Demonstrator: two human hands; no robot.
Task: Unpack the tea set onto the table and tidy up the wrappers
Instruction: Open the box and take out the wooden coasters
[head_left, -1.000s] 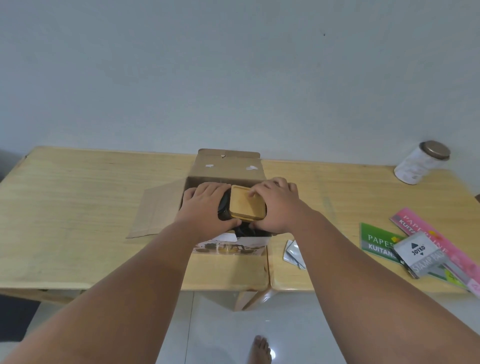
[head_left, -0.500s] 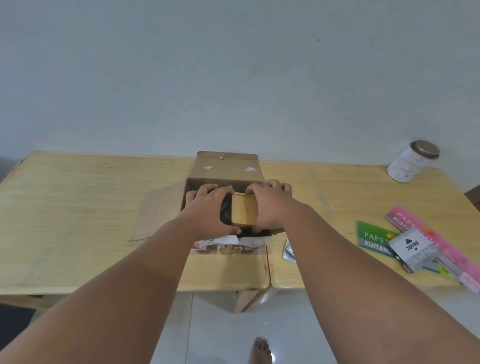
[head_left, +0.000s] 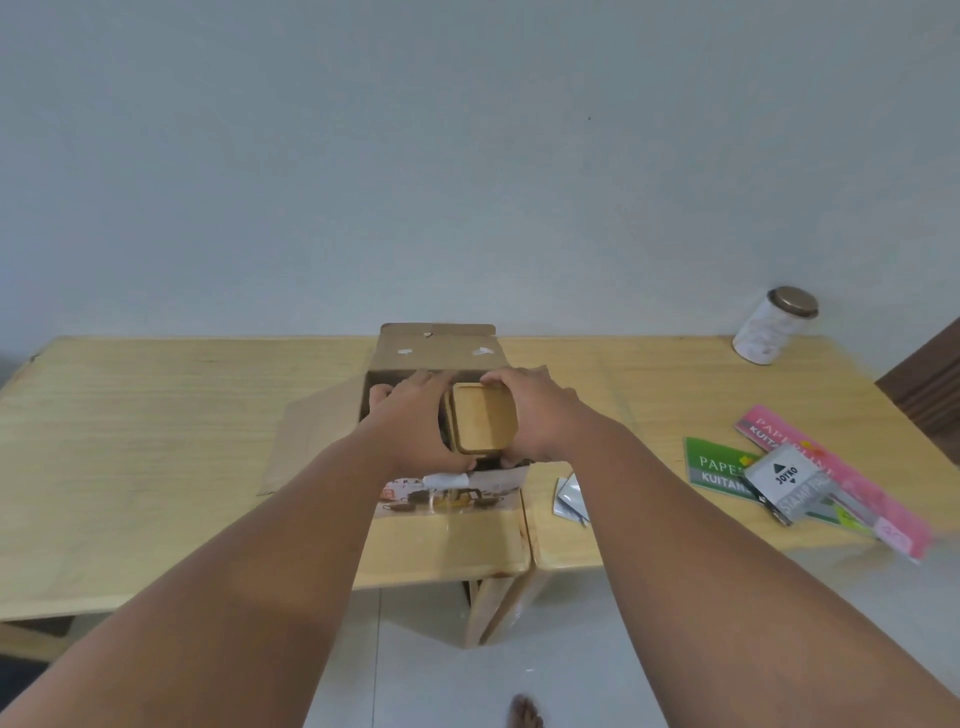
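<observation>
An open cardboard box (head_left: 439, 348) stands in the middle of the wooden table (head_left: 156, 441), flaps folded out, with a picture of a tea set on its near face. Over its opening both hands hold a wooden tray (head_left: 484, 415) with dark pieces beneath it. My left hand (head_left: 415, 421) grips the tray's left side. My right hand (head_left: 535, 410) grips its right side and far edge. The inside of the box is hidden by the hands and the tray.
A white jar with a brown lid (head_left: 774, 325) stands at the back right. Green and pink receipt books (head_left: 727, 467) and a grey stamp-pad box (head_left: 789, 480) lie at the right front edge. Small silver packets (head_left: 571, 496) lie right of the box. A foot (head_left: 524, 712) shows below.
The wooden tray has turned from lying wide to standing tall between the hands and sits a little higher above the box. Both hands kept their grip.
</observation>
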